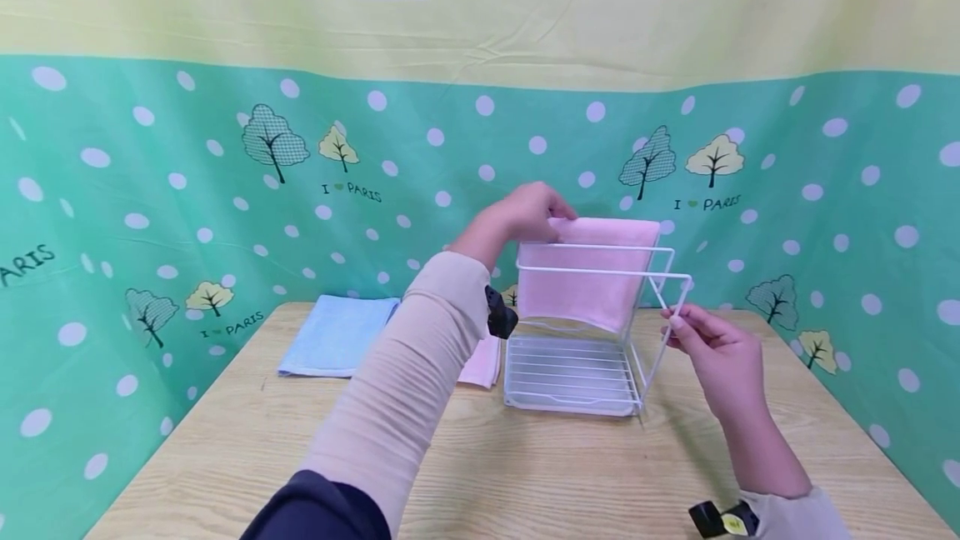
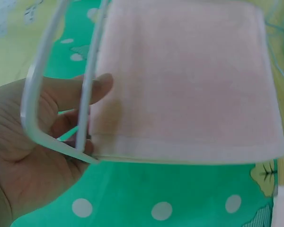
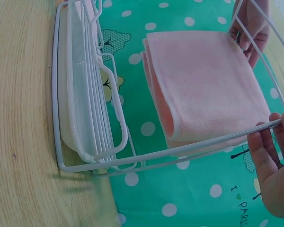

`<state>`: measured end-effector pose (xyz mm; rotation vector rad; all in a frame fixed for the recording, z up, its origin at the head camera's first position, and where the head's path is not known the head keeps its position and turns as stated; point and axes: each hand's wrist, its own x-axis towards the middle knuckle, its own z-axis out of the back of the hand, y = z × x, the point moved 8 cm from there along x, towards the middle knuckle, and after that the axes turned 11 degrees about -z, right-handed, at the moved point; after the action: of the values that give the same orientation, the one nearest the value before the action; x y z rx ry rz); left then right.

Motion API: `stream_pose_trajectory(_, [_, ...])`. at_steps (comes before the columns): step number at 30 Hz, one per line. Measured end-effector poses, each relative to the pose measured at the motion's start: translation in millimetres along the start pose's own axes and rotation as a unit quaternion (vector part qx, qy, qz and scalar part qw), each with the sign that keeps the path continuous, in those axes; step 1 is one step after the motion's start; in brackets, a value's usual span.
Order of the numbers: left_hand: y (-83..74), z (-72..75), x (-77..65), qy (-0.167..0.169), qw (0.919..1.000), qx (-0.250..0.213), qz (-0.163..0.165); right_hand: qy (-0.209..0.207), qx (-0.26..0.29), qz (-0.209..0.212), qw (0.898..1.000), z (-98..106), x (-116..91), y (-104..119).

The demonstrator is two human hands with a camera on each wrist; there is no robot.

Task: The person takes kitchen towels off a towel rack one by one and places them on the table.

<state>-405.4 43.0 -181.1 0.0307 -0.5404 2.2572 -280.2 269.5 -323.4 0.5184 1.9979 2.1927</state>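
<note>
A pink towel [image 1: 577, 298] hangs folded over the back top bar of a white wire rack [image 1: 570, 402]. At the towel's upper left corner my left hand [image 1: 528, 208] pinches it, thumb in front and fingers behind. The left wrist view shows the thumb pressed on the pink cloth [image 2: 189, 85], beyond the rack's bars. My right hand [image 1: 726, 361] pinches the rack's right front upright between thumb and fingers. In the right wrist view the towel [image 3: 203, 85] drapes in layers above the rack's lower tray [image 3: 78, 90].
To the left, a folded light blue towel [image 1: 337, 336] lies on the wooden table [image 1: 562, 482]. Another pink cloth [image 1: 483, 361] lies just left of the rack, partly hidden by my left arm. A patterned green and yellow curtain [image 1: 450, 140] stands behind the table and along both sides.
</note>
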Motion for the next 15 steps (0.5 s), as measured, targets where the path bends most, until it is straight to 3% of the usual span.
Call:
stream_pose_trajectory(6, [-0.2,3.9,-1.8,0.001,0.9998,-0.017,0.007,-0.002,-0.013,0.001,1.000,-0.9,0.6,-0.9])
stream_pose_trajectory(15, [-4.6,5.2,5.3,0.005,0.9989,0.044,0.012,-0.003,-0.004,0.006,1.000,0.6,1.2,-2.2])
